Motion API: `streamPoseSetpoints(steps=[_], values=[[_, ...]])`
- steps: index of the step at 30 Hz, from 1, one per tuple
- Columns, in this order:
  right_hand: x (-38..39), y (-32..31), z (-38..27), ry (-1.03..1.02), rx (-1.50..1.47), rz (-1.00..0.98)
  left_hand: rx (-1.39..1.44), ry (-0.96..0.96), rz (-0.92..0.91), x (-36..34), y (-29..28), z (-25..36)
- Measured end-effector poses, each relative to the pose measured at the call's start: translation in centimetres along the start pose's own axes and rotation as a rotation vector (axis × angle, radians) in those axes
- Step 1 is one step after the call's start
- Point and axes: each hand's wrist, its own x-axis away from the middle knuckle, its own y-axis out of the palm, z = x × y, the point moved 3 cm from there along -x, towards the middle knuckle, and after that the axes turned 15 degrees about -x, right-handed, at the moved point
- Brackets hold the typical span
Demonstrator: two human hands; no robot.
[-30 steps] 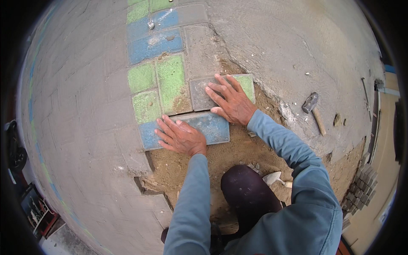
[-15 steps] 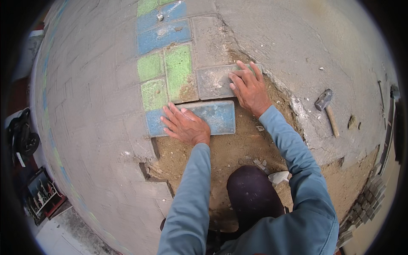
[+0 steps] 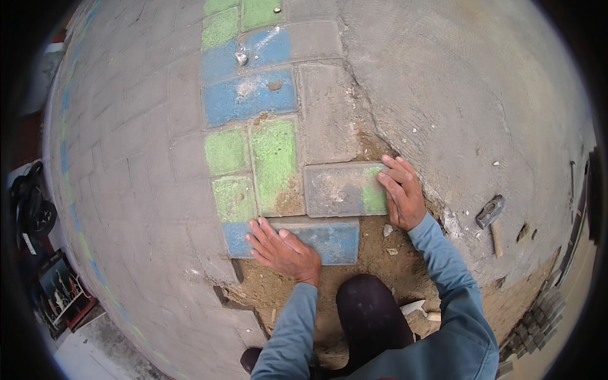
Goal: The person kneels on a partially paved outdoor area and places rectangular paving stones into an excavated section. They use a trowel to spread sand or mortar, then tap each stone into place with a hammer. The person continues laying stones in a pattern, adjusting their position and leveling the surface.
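Grey paving (image 3: 139, 164), hands (image 3: 286, 253) on blue block (image 3: 340, 242) and grey-green block (image 3: 342, 190).

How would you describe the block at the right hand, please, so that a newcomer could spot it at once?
Start from the bare sand in the grey paving. At its far edge, just beyond the blue block under the left hand, lies a rectangular block touched at one end by the right hand. Unlike its neighbours, it is grey with a green end.
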Motion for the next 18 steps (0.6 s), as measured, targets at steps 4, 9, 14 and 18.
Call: streamPoseSetpoints(steps=[4,9,14,18], values=[[0.24,0.19,0.41,0.025,-0.028,0.014,0.008,0.007,-0.002,-0.33,-0.05,0.12],[0.57,0.18,0.62,0.012,-0.051,0.024,0.003,0.002,0.002,-0.28,-0.26,0.10],[0.32,0.45,0.78,0.017,-0.081,0.045,-0.004,0.003,0.024,-0.35,0.46,0.06],[0.52,0.55,0.85,-0.005,-0.057,0.088,-0.015,-0.011,0.058,0.09,0.65,-0.19]])
